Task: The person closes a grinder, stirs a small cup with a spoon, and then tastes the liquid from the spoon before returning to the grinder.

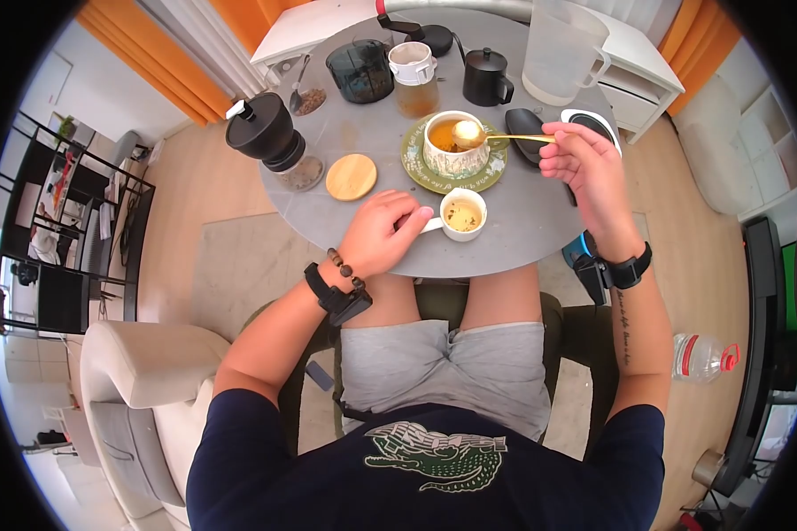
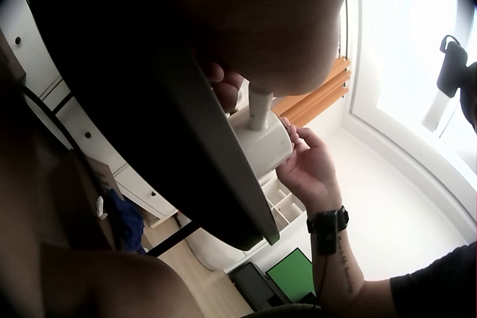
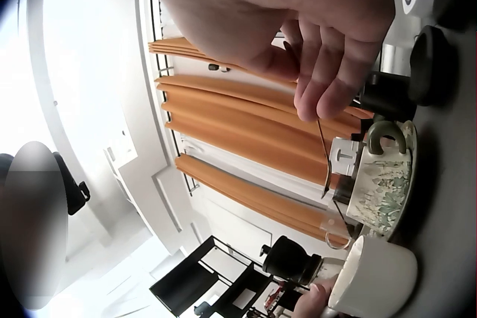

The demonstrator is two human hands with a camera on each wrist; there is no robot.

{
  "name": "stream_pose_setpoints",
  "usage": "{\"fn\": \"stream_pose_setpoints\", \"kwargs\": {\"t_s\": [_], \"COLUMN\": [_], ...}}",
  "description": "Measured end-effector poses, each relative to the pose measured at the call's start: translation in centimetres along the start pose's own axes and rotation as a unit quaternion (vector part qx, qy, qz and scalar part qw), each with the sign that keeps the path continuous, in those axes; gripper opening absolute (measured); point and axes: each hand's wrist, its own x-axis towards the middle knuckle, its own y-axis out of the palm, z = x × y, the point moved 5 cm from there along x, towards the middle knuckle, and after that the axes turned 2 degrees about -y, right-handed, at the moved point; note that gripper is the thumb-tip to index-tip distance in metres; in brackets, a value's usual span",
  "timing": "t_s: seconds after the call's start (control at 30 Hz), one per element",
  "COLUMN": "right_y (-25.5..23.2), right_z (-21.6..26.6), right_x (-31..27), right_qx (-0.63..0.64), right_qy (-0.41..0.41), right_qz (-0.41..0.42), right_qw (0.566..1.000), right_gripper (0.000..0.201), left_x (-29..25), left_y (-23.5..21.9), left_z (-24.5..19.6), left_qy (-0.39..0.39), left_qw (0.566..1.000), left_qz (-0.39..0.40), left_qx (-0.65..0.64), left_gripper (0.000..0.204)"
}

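My right hand (image 1: 591, 177) pinches the handle end of a gold-coloured spoon (image 1: 521, 137). The spoon's bowl hangs over a patterned teacup (image 1: 456, 163) of amber liquid, and in the right wrist view it shows above the rim. That teacup stands on a green saucer (image 1: 413, 159) with lettering. Nearer to me is a small white cup (image 1: 461, 235) with pale yellow liquid and dark bits inside. My left hand (image 1: 379, 230) holds this cup by its handle, thumb along the top; the handle (image 2: 259, 109) also shows in the left wrist view. Some left fingers are hidden.
A round wooden lid (image 1: 352, 177) and a black-topped grinder (image 1: 270, 137) stand at left. Behind the teacup are a white-rimmed jar (image 1: 414, 84), a black pot (image 1: 485, 78) and a clear pitcher (image 1: 562, 53). The grey table (image 1: 514, 230) curves towards my knees.
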Motion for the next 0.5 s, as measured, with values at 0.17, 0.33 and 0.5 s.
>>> {"fn": "stream_pose_setpoints", "kwargs": {"t_s": [0.17,0.33,0.5], "right_y": [-0.1,1.6,3.9], "right_z": [1.9,3.3,5.3], "right_x": [-0.8,-2.1,-4.7], "right_qx": [-0.04,-0.187,-0.271], "right_qy": [-0.013,-0.07,-0.159], "right_qz": [0.029,0.12,0.149], "right_qw": [0.999,0.972,0.938], "right_gripper": [0.025,0.021,0.02], "left_x": [0.0,0.0,-0.1], "left_y": [0.0,0.1,0.0], "left_z": [0.2,0.4,0.2], "left_qy": [-0.01,-0.008,-0.024], "left_qw": [1.0,1.0,0.999], "left_qz": [0.005,0.004,0.023], "left_qx": [0.004,0.005,0.002], "left_gripper": [0.039,0.039,0.036]}}
